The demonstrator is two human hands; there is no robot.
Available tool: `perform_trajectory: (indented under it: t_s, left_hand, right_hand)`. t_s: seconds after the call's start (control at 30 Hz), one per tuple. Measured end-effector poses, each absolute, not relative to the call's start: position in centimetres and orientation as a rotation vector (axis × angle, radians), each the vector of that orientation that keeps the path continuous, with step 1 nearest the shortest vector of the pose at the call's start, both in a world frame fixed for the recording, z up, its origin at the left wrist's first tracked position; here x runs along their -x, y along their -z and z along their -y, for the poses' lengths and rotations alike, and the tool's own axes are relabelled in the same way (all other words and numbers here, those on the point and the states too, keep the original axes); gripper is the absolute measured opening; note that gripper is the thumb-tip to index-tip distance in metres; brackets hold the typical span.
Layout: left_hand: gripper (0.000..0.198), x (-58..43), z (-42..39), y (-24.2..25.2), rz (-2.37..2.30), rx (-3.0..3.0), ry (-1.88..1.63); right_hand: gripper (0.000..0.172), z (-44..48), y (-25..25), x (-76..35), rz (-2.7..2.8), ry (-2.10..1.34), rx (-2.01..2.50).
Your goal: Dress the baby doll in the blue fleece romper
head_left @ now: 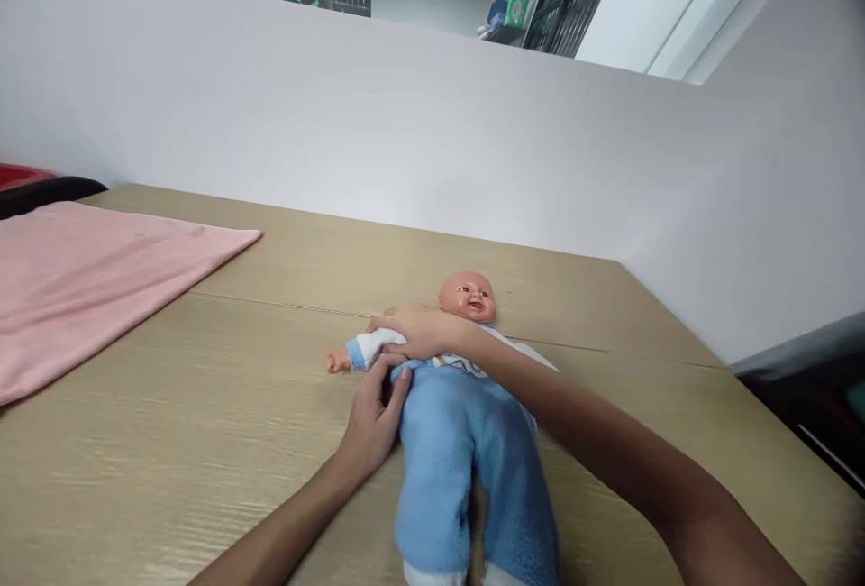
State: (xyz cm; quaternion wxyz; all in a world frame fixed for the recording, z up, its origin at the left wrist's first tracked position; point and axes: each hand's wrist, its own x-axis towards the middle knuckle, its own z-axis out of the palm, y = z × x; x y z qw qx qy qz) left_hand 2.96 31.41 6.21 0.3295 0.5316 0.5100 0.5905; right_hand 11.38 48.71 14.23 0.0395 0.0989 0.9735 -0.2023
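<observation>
A baby doll (466, 296) lies on its back on the table, its head toward the wall. It wears fleecy blue trousers (439, 442) and a white top with a blue-cuffed sleeve (368, 347). My left hand (375, 406) is at the doll's waist on the left, thumb and fingers closed on the edge of the trousers. Across the doll's chest reaches my right hand (423, 331), its fingers curled round the doll's side by the sleeve. That hand and forearm hide much of the top, and its fingertips are partly hidden.
A pink cloth (101, 279) lies flat on the wooden table (270, 478) at the left. Behind it are a black curved edge (50, 192) and something red (23, 176). A white partition (338, 126) borders the table's far side. Dark objects (804, 388) stand beyond the right edge.
</observation>
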Motion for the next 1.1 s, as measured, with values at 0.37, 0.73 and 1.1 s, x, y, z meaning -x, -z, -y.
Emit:
perform_trajectory:
  t_s: [0.37, 0.73, 1.1]
  left_hand:
    - [0.019, -2.3, -30.8, -4.7, -1.136, -1.884, -1.821]
    - [0.020, -3.2, -30.3, -8.5, -1.213, -1.164, -2.069]
    - [0.050, 1.7, -34.6, -7.7, -1.111, -0.867, -1.452]
  right_hand:
    - [0.050, -49.6, -15.2, -17.1, -3.161, 1.254, -0.150]
    - [0.041, -48.7, -16.8, -17.0, -3.221, 0.899, -0.116]
    - [0.029, -45.2, -16.7, -18.8, -3.219, 1.100, -0.627]
